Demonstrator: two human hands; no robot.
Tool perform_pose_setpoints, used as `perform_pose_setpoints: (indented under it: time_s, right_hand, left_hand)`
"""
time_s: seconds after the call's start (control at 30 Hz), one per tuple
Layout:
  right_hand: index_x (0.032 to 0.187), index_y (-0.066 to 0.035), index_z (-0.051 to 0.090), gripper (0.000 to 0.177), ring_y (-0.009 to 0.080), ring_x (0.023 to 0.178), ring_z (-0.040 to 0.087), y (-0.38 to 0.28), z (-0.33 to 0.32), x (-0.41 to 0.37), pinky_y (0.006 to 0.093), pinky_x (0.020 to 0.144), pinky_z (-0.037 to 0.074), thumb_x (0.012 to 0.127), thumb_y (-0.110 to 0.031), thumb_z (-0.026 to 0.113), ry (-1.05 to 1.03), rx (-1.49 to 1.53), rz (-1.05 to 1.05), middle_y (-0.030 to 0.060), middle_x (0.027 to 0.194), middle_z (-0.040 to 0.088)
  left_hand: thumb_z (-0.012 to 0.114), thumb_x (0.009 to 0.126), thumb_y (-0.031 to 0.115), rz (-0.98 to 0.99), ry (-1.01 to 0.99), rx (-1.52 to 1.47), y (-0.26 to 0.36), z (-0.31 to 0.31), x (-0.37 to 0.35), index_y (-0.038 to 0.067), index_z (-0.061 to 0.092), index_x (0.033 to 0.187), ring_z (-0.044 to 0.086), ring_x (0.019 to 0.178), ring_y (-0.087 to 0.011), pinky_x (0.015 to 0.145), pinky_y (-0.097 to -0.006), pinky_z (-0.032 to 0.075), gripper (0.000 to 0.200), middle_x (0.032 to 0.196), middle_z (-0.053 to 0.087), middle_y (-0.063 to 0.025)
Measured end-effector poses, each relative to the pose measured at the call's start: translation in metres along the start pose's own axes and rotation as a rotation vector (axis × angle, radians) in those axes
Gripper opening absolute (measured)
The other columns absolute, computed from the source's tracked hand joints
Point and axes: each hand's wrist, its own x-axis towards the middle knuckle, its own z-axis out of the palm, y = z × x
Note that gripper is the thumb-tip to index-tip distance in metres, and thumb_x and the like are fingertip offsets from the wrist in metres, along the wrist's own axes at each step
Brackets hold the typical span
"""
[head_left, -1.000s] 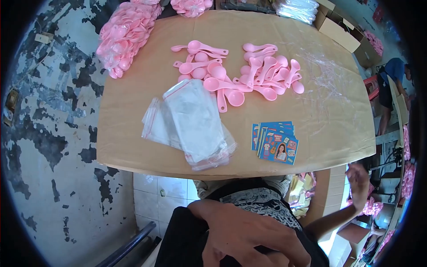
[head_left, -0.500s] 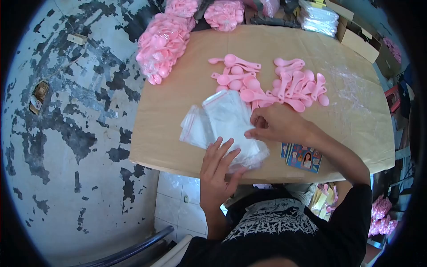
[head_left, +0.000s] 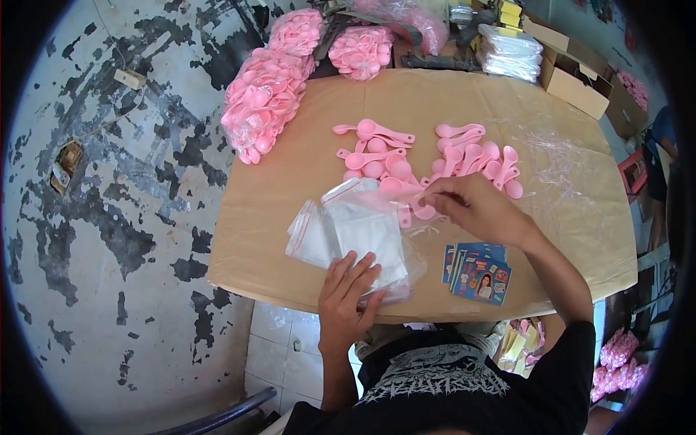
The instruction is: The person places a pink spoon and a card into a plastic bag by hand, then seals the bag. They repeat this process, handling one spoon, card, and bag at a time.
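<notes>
Fingers spread, my left hand (head_left: 349, 296) rests on the lower edge of a stack of clear zip bags (head_left: 366, 228). My right hand (head_left: 475, 209) pinches the corner of a thin clear bag (head_left: 397, 199), which stretches leftward above the stack. Pink measuring spoons lie in a left pile (head_left: 376, 154) and a right pile (head_left: 475, 154) just beyond my hands. Overlapping blue printed cards (head_left: 482, 279) lie below my right hand, near the table's front edge.
Large bags of pink spoons (head_left: 264, 101) stand at the table's back left. Behind the back right edge are a plastic-wrapped white stack (head_left: 510, 52) and an open cardboard box (head_left: 576, 88). Loose clear plastic (head_left: 554, 163) lies on the brown table (head_left: 272, 246) at right.
My right hand has moved up and away from the stack, with a clear bag now stretched from its fingers. My left hand stays on the stack. The view has shifted, and more of the cards shows.
</notes>
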Motion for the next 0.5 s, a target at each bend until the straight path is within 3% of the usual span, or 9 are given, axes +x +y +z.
perform_pose_setpoints:
  time_s: [0.03, 0.1, 0.13, 0.2, 0.23, 0.3, 0.37, 0.47, 0.5]
  right_hand:
    - [0.102, 0.003, 0.065, 0.021, 0.0169, 0.066, 0.057, -0.007, -0.008, -0.006, 0.0320, 0.063, 0.046, 0.096, -0.015, 0.055, -0.002, 0.088, 0.086, 0.0120, 0.071, 0.061]
    - [0.102, 0.002, 0.065, 0.020, 0.0156, 0.065, 0.056, -0.015, -0.018, -0.022, 0.0316, 0.062, 0.045, 0.097, -0.014, 0.055, -0.045, 0.129, 0.146, 0.0101, 0.070, 0.059]
    - [0.103, 0.002, 0.065, 0.020, 0.0149, 0.065, 0.056, -0.018, -0.021, -0.030, 0.0314, 0.062, 0.045, 0.097, -0.014, 0.055, -0.069, 0.151, 0.181, 0.0091, 0.069, 0.058]
    - [0.095, 0.002, 0.065, 0.020, 0.0111, 0.058, 0.050, -0.026, -0.016, -0.044, 0.0280, 0.056, 0.042, 0.097, -0.017, 0.058, -0.062, 0.133, 0.013, 0.0050, 0.064, 0.056]
    - [0.091, 0.002, 0.065, 0.022, 0.0092, 0.054, 0.048, -0.030, -0.012, -0.051, 0.0263, 0.054, 0.040, 0.097, -0.018, 0.059, -0.063, 0.125, -0.072, 0.0029, 0.061, 0.054]
    - [0.089, 0.002, 0.065, 0.021, 0.0145, 0.052, 0.051, -0.035, -0.007, -0.067, 0.0281, 0.054, 0.043, 0.095, -0.018, 0.062, -0.092, 0.073, -0.065, 0.0057, 0.061, 0.057]
    - [0.091, -0.001, 0.067, 0.019, 0.0248, 0.056, 0.058, -0.028, -0.014, -0.079, 0.0309, 0.057, 0.048, 0.090, -0.020, 0.067, -0.111, -0.100, -0.078, 0.0084, 0.068, 0.064]
    - [0.100, -0.004, 0.069, 0.027, 0.0306, 0.073, 0.064, 0.000, -0.026, -0.102, 0.0414, 0.070, 0.051, 0.088, -0.029, 0.066, 0.035, -0.473, -0.167, 0.0114, 0.078, 0.064]
    - [0.099, -0.005, 0.069, 0.027, 0.0304, 0.070, 0.063, 0.013, -0.024, -0.109, 0.0410, 0.068, 0.050, 0.088, -0.029, 0.067, 0.044, -0.448, -0.149, 0.0109, 0.076, 0.064]
  left_hand:
    - [0.074, 0.077, 0.023, 0.021, -0.004, 0.038, 0.003, -0.005, 0.002, 0.006, 0.067, 0.113, 0.052, 0.126, -0.0333, 0.107, -0.0484, 0.038, 0.040, 0.128, 0.062, -0.0100]
    - [0.075, 0.079, 0.031, 0.062, -0.017, 0.104, 0.018, -0.015, 0.010, 0.002, 0.065, 0.115, 0.054, 0.124, -0.0325, 0.106, -0.0473, 0.039, 0.047, 0.128, 0.061, -0.0131]
    - [0.075, 0.080, 0.035, -0.034, 0.051, -0.262, 0.030, -0.009, 0.012, -0.001, 0.063, 0.117, 0.055, 0.122, -0.0311, 0.106, -0.0457, 0.039, 0.052, 0.129, 0.061, -0.0146]
    - [0.073, 0.082, 0.044, -0.260, 0.180, -0.987, 0.064, 0.012, 0.012, -0.006, 0.060, 0.120, 0.057, 0.119, -0.0283, 0.104, -0.0425, 0.041, 0.064, 0.129, 0.060, -0.0176]
    - [0.062, 0.093, 0.043, -0.273, 0.105, -1.026, 0.084, 0.017, 0.020, -0.011, 0.054, 0.125, 0.057, 0.116, -0.0235, 0.100, -0.0363, 0.044, 0.063, 0.128, 0.058, -0.0206]
    - [0.054, 0.098, 0.041, -0.504, -0.012, -1.156, 0.097, 0.033, 0.030, -0.010, 0.051, 0.129, 0.058, 0.116, -0.0235, 0.098, -0.0335, 0.046, 0.059, 0.124, 0.060, -0.0217]
    - [0.041, 0.105, 0.028, -0.482, -0.009, -1.255, 0.091, 0.055, 0.036, -0.007, 0.044, 0.134, 0.061, 0.113, -0.0275, 0.095, -0.0382, 0.051, 0.046, 0.121, 0.061, -0.0236]
    - [0.044, 0.104, 0.021, -0.553, 0.069, -1.636, 0.087, 0.052, 0.050, -0.004, 0.038, 0.137, 0.064, 0.109, -0.0324, 0.095, -0.0442, 0.052, 0.042, 0.123, 0.059, -0.0257]
    - [0.047, 0.102, 0.017, -0.568, 0.081, -1.676, 0.088, 0.049, 0.055, -0.002, 0.034, 0.137, 0.065, 0.105, -0.0349, 0.093, -0.0456, 0.054, 0.042, 0.119, 0.061, -0.0256]
